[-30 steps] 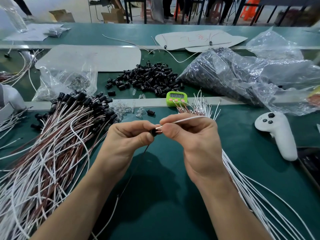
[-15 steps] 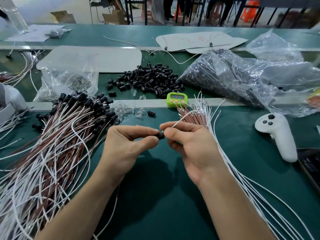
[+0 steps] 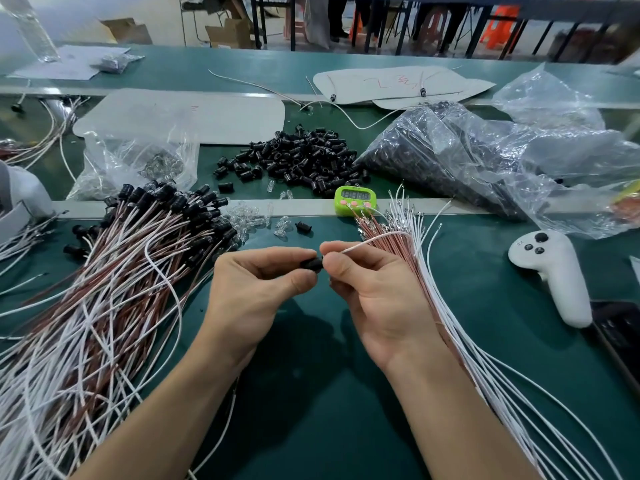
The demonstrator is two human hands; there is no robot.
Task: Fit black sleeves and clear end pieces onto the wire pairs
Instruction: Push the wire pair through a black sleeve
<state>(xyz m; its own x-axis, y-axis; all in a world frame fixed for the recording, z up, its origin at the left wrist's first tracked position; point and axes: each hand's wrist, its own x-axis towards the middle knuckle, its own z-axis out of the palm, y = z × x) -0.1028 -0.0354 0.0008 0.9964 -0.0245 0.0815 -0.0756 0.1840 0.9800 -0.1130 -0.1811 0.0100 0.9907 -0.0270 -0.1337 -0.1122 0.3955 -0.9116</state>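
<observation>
- My left hand (image 3: 258, 285) pinched the black sleeve (image 3: 311, 263) between thumb and forefinger, above the near middle of the table.
- My right hand (image 3: 377, 296) pinched the wire (image 3: 367, 242) at the sleeve's right end (fingertips touching it).
- The sleeve pile (image 3: 298, 157) lay farther back.

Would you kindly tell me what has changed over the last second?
The black sleeve shows more between the hands than a second ago; the hands themselves barely shifted. The left hand still pinches the sleeve, and the right hand still pinches the white wire. Nothing was picked up or released; the timer and controller are unchanged.
</observation>
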